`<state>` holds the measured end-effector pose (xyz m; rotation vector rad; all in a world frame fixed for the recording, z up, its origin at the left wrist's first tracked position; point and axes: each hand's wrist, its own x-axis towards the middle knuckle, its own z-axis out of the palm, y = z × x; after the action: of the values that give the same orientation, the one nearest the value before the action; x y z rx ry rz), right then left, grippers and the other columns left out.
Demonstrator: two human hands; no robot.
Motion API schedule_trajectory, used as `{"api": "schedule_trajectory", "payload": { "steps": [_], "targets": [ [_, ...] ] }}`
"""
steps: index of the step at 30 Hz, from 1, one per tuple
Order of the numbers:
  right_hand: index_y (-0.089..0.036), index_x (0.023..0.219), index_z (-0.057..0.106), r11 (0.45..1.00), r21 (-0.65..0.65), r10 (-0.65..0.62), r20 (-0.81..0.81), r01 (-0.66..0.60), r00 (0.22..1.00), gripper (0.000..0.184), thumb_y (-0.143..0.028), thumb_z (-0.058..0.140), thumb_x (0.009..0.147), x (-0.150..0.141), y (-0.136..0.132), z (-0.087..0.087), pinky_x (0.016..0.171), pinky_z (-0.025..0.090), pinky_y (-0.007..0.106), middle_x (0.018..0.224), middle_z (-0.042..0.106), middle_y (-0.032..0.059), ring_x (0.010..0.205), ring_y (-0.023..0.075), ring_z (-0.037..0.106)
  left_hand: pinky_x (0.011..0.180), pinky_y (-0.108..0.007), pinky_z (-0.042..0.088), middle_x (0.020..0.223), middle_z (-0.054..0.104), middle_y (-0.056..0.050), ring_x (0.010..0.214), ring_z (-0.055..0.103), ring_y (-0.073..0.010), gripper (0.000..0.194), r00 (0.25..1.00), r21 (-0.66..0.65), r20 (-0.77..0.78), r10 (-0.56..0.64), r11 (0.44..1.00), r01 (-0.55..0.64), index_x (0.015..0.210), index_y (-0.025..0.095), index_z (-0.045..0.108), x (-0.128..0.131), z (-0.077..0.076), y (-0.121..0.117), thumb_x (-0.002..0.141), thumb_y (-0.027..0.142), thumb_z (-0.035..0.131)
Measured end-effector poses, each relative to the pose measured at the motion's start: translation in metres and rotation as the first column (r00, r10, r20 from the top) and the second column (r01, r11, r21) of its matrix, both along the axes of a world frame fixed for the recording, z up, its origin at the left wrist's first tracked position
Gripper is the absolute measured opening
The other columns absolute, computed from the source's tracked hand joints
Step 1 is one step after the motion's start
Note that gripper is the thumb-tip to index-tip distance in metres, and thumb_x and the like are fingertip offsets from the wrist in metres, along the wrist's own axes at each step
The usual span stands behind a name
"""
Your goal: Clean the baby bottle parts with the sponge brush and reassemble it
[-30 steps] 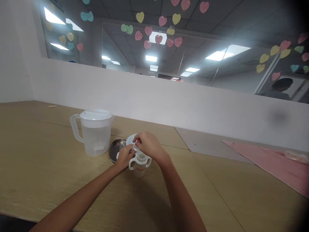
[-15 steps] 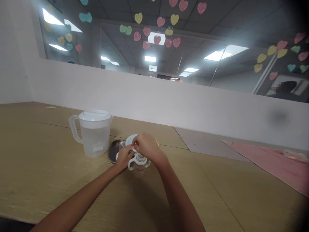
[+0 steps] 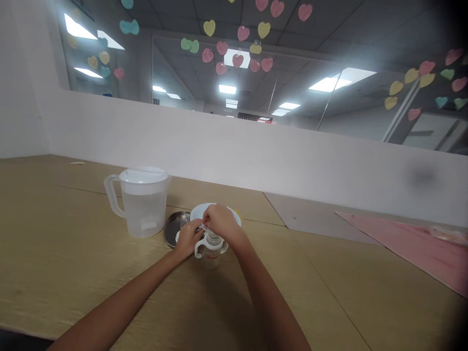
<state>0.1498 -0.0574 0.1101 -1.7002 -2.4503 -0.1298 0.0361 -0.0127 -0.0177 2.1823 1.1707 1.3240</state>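
A small clear baby bottle with white side handles stands on the wooden table. My left hand is closed round its left handle. My right hand hovers over the bottle's open neck, its fingers pinched on a small clear ring-shaped piece. Behind my hands lie a white lid and a round metal lid.
A clear plastic jug with a white lid and water in it stands to the left. A pink sheet lies at the right on a grey mat. A low white partition wall runs behind the table.
My right hand has sunk a little toward the bottle's neck with the small piece. The person seen behind the glass at the far right is gone from view.
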Motion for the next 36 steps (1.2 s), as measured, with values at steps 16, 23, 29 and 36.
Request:
{"api": "schedule_trajectory", "payload": {
  "steps": [16,23,29,36],
  "targets": [
    [-0.016,0.092,0.067,0.996,-0.009,-0.086,0.075,0.087,0.993,0.019,-0.023,0.056,0.078,-0.001,0.002,-0.002,0.063,0.040,0.023,0.098,0.066,0.0100,0.083,0.0171,0.061,0.068,-0.028,0.041,0.083,0.067,-0.005,0.076,0.058,-0.0185,0.031,0.994,0.031,0.085,-0.061,0.998,0.059,0.081,0.015,0.063,0.000,-0.001,0.002,0.085,0.038,0.043],
    [-0.017,0.091,0.067,0.996,0.006,-0.089,0.107,0.089,0.990,0.019,-0.019,0.053,0.078,-0.002,-0.005,0.005,0.065,0.042,0.025,0.097,0.066,0.0101,0.084,0.0189,0.061,0.082,-0.031,0.044,0.099,0.064,-0.007,0.092,0.058,-0.0201,0.027,0.990,0.124,0.108,-0.087,0.990,0.073,0.093,0.016,0.065,0.001,-0.002,0.001,0.087,0.034,0.044],
    [-0.017,0.085,0.066,0.998,0.055,-0.036,0.121,0.030,0.992,0.018,-0.010,0.051,0.076,-0.008,-0.008,0.006,0.063,0.039,0.025,0.088,0.067,0.0075,0.081,0.0190,0.062,0.090,-0.035,0.042,0.110,0.058,-0.009,0.103,0.052,-0.0205,0.025,0.995,0.229,0.104,0.003,0.973,-0.027,0.097,0.017,0.064,0.002,-0.010,0.006,0.088,0.030,0.044],
    [-0.019,0.093,0.059,0.950,0.307,0.040,0.069,-0.060,0.997,0.021,-0.009,0.049,0.079,-0.008,-0.015,0.012,0.063,0.037,0.025,0.090,0.063,0.0053,0.082,0.0181,0.057,0.087,-0.036,0.041,0.102,0.061,-0.006,0.099,0.052,-0.0205,0.025,0.996,0.294,0.024,0.091,0.951,-0.094,0.092,0.020,0.066,0.001,-0.013,0.008,0.090,0.028,0.042]
  ]
}}
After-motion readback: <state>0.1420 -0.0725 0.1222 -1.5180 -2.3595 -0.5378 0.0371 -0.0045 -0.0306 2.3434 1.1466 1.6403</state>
